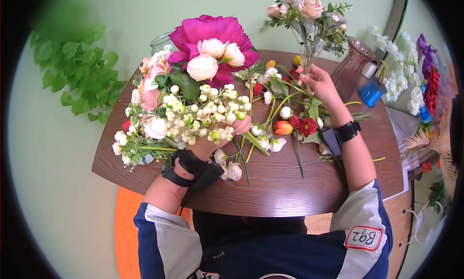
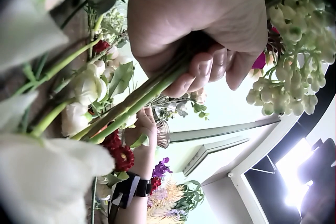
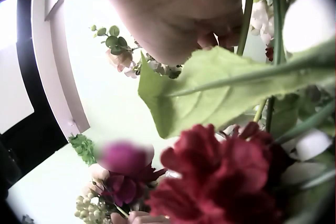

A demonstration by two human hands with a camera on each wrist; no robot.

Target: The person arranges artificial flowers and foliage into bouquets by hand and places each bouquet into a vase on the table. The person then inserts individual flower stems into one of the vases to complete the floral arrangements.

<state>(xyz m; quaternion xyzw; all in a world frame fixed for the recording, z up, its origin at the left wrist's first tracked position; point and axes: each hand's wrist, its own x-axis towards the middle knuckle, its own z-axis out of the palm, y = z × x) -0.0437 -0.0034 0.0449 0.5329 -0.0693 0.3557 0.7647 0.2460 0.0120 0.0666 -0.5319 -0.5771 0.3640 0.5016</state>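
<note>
My left hand [image 1: 240, 126] is mostly hidden behind white berry sprays [image 1: 203, 110] in the head view. In the left wrist view its fingers curl round a bundle of green stems [image 2: 142, 98]. This bouquet also carries a big magenta peony [image 1: 208, 32], white blooms [image 1: 202, 67] and pink flowers [image 1: 152, 93]. Over the table's far right side, my right hand [image 1: 321, 88] pinches the thin stems of a pale pink rose bunch [image 1: 311, 9], its blooms upright above the fingers. A green leaf [image 3: 210, 87] and red flowers [image 3: 215, 176] partly cover the right wrist view.
Loose flowers litter the brown table [image 1: 270, 192], among them an orange tulip [image 1: 283, 127] and red blooms [image 1: 307, 126]. A pinkish glass vase [image 1: 355, 61] and a blue ribbon spool [image 1: 372, 93] stand at the right. Behind the bouquet shows a clear glass jar [image 1: 160, 41].
</note>
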